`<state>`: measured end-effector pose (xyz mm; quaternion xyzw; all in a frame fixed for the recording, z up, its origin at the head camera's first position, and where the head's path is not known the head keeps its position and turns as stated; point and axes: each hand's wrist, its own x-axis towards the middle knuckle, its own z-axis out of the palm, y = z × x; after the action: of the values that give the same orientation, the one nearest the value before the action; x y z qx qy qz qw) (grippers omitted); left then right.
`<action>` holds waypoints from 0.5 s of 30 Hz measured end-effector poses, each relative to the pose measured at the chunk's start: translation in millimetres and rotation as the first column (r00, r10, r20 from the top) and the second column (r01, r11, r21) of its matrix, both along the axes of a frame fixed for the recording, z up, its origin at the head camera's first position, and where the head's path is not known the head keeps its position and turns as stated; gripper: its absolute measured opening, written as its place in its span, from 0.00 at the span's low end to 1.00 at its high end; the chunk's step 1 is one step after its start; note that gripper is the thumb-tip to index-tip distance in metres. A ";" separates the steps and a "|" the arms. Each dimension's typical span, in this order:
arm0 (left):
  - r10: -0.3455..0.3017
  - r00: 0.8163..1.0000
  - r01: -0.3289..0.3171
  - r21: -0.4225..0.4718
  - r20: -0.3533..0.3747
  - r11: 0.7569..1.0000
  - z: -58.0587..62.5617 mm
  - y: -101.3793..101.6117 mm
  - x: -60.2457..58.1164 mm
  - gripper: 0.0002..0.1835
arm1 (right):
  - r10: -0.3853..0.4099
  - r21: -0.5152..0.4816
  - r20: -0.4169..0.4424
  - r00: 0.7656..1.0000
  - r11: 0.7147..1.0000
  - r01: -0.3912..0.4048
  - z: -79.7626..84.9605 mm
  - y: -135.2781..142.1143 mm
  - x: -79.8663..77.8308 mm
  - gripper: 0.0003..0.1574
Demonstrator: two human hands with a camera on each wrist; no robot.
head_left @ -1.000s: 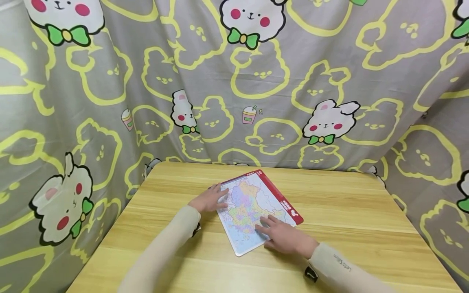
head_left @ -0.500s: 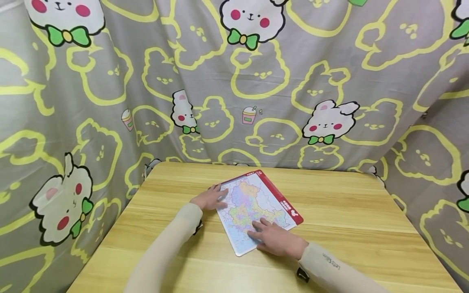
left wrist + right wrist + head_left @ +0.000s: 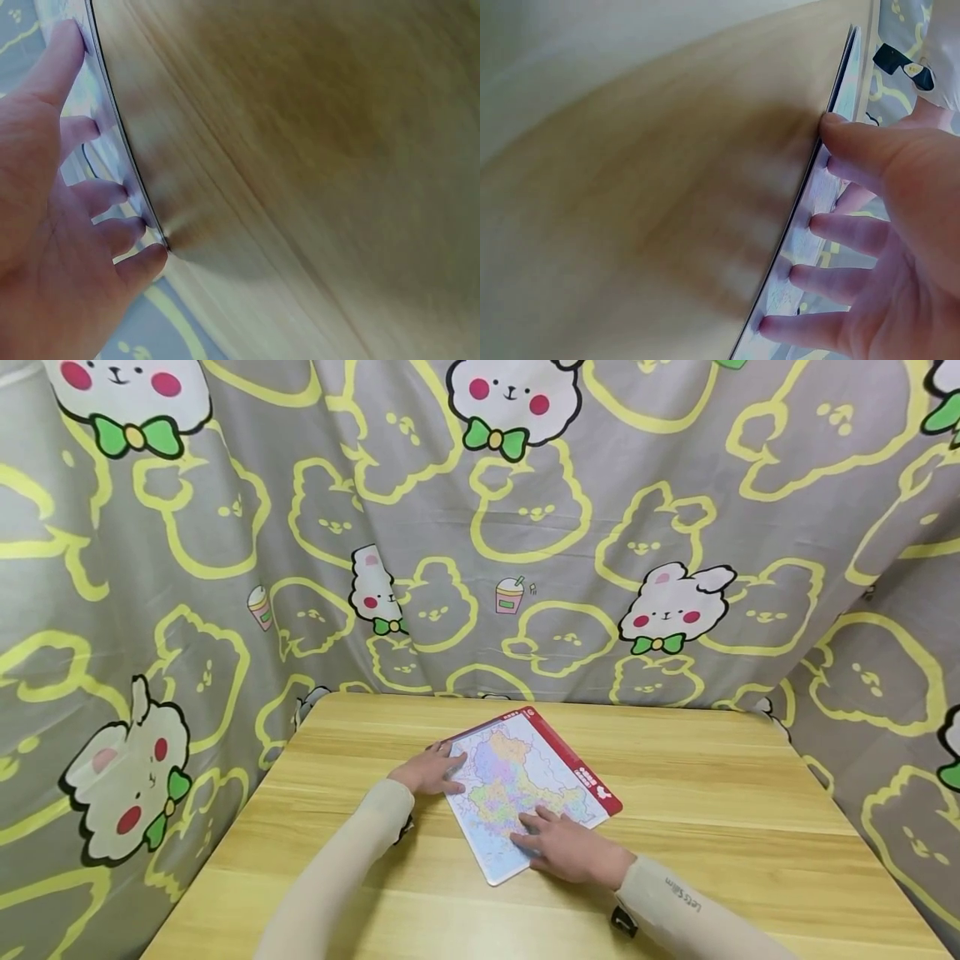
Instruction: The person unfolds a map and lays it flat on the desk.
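Observation:
A flat map board (image 3: 510, 777) with a red strip along one long side lies askew on the wooden table, its pale, many-coloured map facing up. My left hand (image 3: 429, 771) rests on its left corner and edge, fingers spread. Over the lower right part of the map lies my right hand (image 3: 573, 847), its fingers also apart and touching the surface. In the left wrist view, the fingertips of the left hand (image 3: 82, 180) meet the board close to its thin dark edge. The right wrist view has the right hand's (image 3: 870, 247) thumb right at the board's edge.
The wooden table (image 3: 720, 777) reaches out on all sides of the board. Behind it and to both sides hangs a grey curtain (image 3: 555, 527) printed with yellow outlines and white rabbits. A dark wrist strap (image 3: 624, 920) shows under the right sleeve.
My right hand has slid left across the map. The board has shifted and turned very slightly since half a second ago. My left hand stays at the left corner.

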<state>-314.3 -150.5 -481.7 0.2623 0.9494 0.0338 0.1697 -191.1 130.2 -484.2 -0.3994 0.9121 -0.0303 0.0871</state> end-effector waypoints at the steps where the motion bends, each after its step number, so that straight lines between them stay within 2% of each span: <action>1: 0.000 1.000 0.000 -0.005 -0.001 1.000 -0.2 -0.3 0.0 0.39 | -0.002 -0.001 -0.001 1.000 1.000 0.002 -0.7 1.0 -0.6 0.28; 15: -0.028 0.999 0.028 -0.023 -0.021 0.999 1.3 -4.0 5.2 0.40 | -0.028 -0.027 0.050 0.998 0.999 0.029 -0.1 8.6 -4.4 0.28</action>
<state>-309.0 -154.5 -480.4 0.2740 0.9476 0.0176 0.1632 -195.4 138.9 -484.3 -0.3867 0.9147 -0.0542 0.1039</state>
